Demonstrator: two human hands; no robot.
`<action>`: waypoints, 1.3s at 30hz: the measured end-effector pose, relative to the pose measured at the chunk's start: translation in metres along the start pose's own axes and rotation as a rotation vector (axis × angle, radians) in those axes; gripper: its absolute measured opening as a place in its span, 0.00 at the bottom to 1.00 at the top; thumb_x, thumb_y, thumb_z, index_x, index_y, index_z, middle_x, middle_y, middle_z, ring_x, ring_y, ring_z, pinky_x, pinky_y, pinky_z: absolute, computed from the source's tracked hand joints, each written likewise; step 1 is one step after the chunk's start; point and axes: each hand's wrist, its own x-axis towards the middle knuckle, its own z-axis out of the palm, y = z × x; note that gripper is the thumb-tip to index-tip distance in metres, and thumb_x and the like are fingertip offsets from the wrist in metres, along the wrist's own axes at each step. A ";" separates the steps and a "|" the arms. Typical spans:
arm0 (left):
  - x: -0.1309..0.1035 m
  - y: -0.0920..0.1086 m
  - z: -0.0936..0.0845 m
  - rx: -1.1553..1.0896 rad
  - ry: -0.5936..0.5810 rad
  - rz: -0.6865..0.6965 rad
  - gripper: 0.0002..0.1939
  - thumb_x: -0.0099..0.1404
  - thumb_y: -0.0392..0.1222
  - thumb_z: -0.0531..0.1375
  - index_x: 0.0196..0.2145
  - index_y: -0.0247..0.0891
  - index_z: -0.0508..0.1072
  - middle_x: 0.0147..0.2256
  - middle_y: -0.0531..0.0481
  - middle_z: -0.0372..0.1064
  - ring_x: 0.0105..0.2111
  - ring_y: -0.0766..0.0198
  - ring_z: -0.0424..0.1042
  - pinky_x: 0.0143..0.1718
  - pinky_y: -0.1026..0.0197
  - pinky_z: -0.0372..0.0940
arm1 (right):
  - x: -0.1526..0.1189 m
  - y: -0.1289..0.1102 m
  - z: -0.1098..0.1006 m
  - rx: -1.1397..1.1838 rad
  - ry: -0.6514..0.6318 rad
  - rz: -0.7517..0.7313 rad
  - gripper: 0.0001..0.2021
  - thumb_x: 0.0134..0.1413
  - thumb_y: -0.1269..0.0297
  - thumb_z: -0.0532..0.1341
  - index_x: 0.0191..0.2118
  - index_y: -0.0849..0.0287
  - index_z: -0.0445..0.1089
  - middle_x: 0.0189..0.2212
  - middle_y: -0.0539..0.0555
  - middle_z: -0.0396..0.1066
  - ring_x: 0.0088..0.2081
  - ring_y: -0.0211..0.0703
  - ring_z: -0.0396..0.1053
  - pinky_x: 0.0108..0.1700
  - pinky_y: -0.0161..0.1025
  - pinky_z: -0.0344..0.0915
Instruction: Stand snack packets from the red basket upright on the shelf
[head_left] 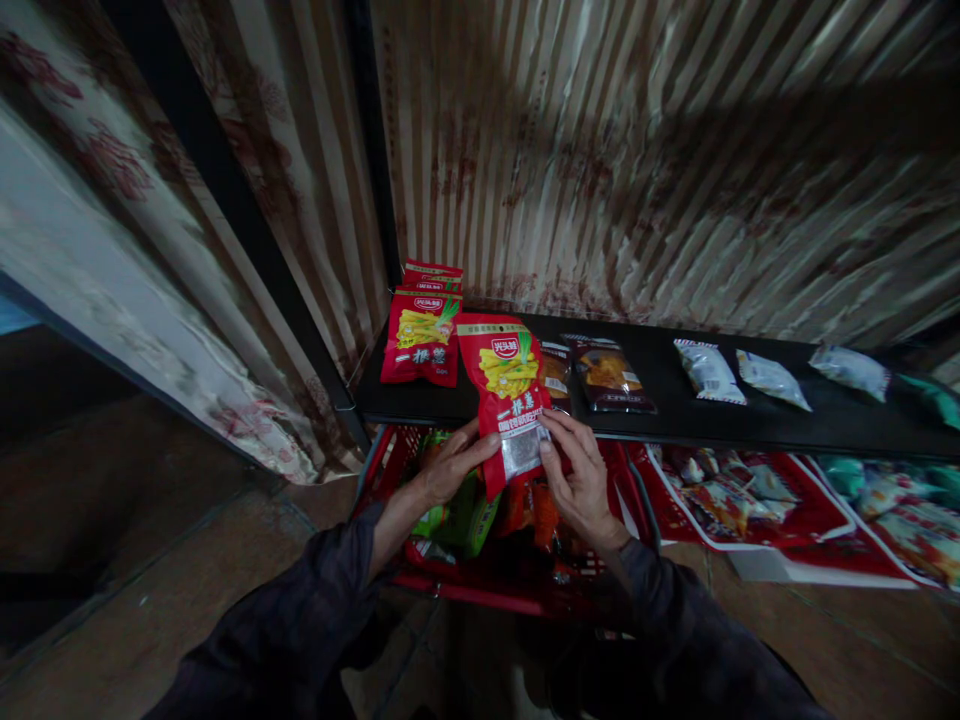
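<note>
A red snack bag [508, 375] with yellow sticks and a green stalk printed on it is held upright between my two hands, over the shelf's front edge. My left hand [454, 465] grips its lower left edge, thumb on the front. On the lower right edge, my right hand [579, 470] is closed with its fingers on the front. Matching red snack bags [422, 335] lean one behind another at the shelf's left end. Below my hands is a red basket [480, 590] holding green and orange packets, partly hidden by my hands.
On the black shelf [664, 385] lie brown-print packets [609, 375] and several white packets [709, 372]. A black post [247, 230] stands at the left, before a striped curtain [480, 150]. Red-and-white boxes [750, 505] of packets sit below right.
</note>
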 end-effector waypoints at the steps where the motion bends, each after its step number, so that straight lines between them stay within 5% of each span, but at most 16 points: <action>1: 0.000 0.001 0.000 -0.015 -0.032 0.018 0.33 0.58 0.62 0.63 0.56 0.42 0.73 0.53 0.45 0.74 0.56 0.47 0.68 0.59 0.49 0.59 | 0.001 -0.002 -0.001 0.013 0.000 0.005 0.18 0.64 0.66 0.55 0.58 0.53 0.68 0.52 0.60 0.71 0.54 0.51 0.68 0.56 0.54 0.66; 6: -0.001 0.010 0.008 -0.105 -0.144 0.028 0.36 0.62 0.66 0.58 0.61 0.44 0.68 0.51 0.42 0.74 0.51 0.45 0.72 0.46 0.49 0.69 | 0.000 -0.009 -0.004 0.137 -0.024 0.076 0.20 0.66 0.62 0.53 0.61 0.53 0.65 0.55 0.60 0.69 0.58 0.53 0.66 0.58 0.55 0.65; 12: -0.001 0.016 0.014 0.140 -0.088 0.073 0.37 0.60 0.56 0.65 0.64 0.47 0.63 0.48 0.44 0.73 0.41 0.55 0.74 0.40 0.57 0.70 | -0.015 -0.008 -0.004 0.446 -0.129 0.160 0.25 0.66 0.52 0.53 0.66 0.50 0.59 0.63 0.55 0.63 0.64 0.53 0.61 0.64 0.53 0.59; 21: 0.002 0.006 0.013 0.505 0.045 0.302 0.32 0.65 0.51 0.61 0.64 0.45 0.62 0.55 0.43 0.65 0.49 0.56 0.68 0.54 0.53 0.64 | -0.011 -0.021 -0.008 0.881 -0.312 0.451 0.44 0.51 0.34 0.60 0.68 0.52 0.53 0.68 0.55 0.55 0.68 0.57 0.52 0.69 0.54 0.48; 29: 0.003 0.004 0.010 0.675 0.099 0.316 0.33 0.64 0.56 0.60 0.64 0.46 0.63 0.56 0.43 0.62 0.57 0.53 0.63 0.60 0.51 0.59 | -0.013 -0.019 -0.009 1.077 -0.292 0.697 0.34 0.49 0.44 0.67 0.60 0.50 0.65 0.61 0.54 0.66 0.66 0.55 0.57 0.67 0.54 0.54; 34: 0.002 0.003 0.012 0.740 0.145 0.312 0.36 0.61 0.60 0.62 0.63 0.44 0.64 0.61 0.41 0.53 0.65 0.48 0.53 0.65 0.48 0.52 | -0.014 -0.021 -0.004 1.220 -0.201 0.925 0.22 0.43 0.52 0.69 0.47 0.49 0.74 0.46 0.54 0.78 0.53 0.57 0.73 0.60 0.56 0.64; 39: 0.001 0.002 0.015 0.710 0.164 0.298 0.39 0.57 0.62 0.64 0.62 0.44 0.64 0.65 0.41 0.46 0.67 0.45 0.46 0.66 0.46 0.51 | -0.011 -0.020 0.001 1.292 -0.132 0.962 0.17 0.44 0.55 0.66 0.42 0.51 0.75 0.40 0.52 0.80 0.47 0.55 0.76 0.58 0.54 0.66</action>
